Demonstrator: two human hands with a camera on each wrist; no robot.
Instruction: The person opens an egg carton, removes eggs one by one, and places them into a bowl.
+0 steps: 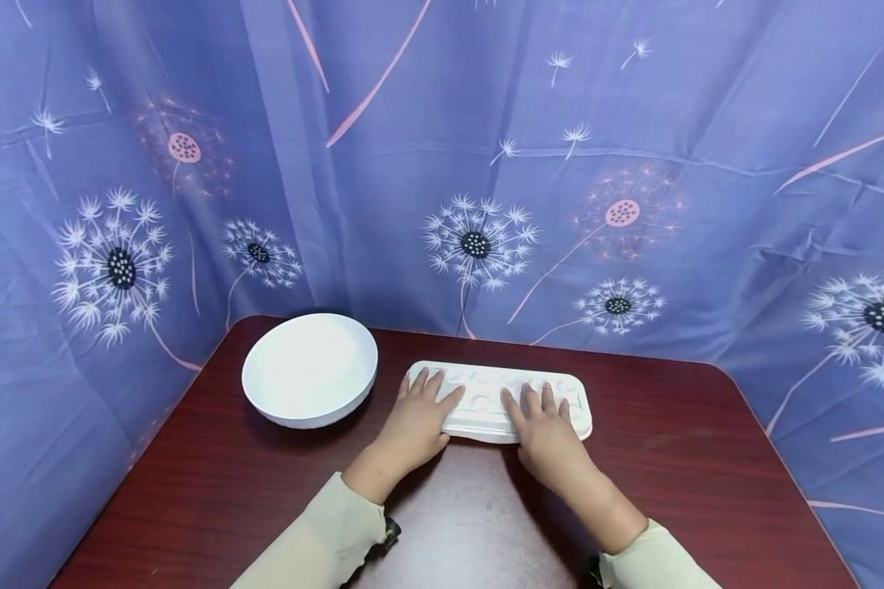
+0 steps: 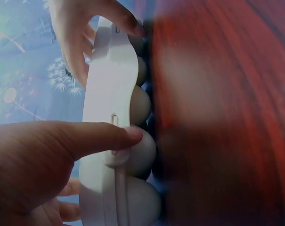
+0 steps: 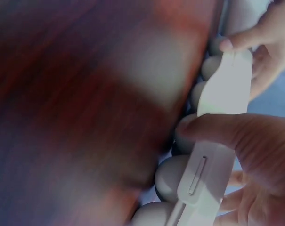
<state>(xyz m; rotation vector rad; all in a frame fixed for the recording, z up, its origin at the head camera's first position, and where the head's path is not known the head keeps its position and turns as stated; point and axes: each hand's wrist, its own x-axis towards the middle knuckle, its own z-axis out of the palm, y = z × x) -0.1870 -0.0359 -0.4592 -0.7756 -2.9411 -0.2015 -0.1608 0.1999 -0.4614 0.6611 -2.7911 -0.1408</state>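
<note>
A long white lidded egg box (image 1: 479, 421) lies on the table, its lid marked with round shapes. My left hand (image 1: 416, 421) holds its left part, fingers spread over the lid and thumb (image 2: 109, 135) down the front edge by a slotted latch. On the right part, my right hand (image 1: 548, 442) holds it likewise, its thumb (image 3: 213, 127) over the front rim. Below the lid a row of rounded white forms (image 2: 141, 104) shows in both wrist views; whether they are eggs or moulded cups I cannot tell. The fingertips are partly hidden behind the lid in the wrist views.
A large white bowl (image 1: 309, 372) stands on the table left of the egg box. The dark red wooden table (image 1: 678, 458) has rounded far corners. Behind and beside it hangs a blue curtain (image 1: 383, 213) printed with dandelions.
</note>
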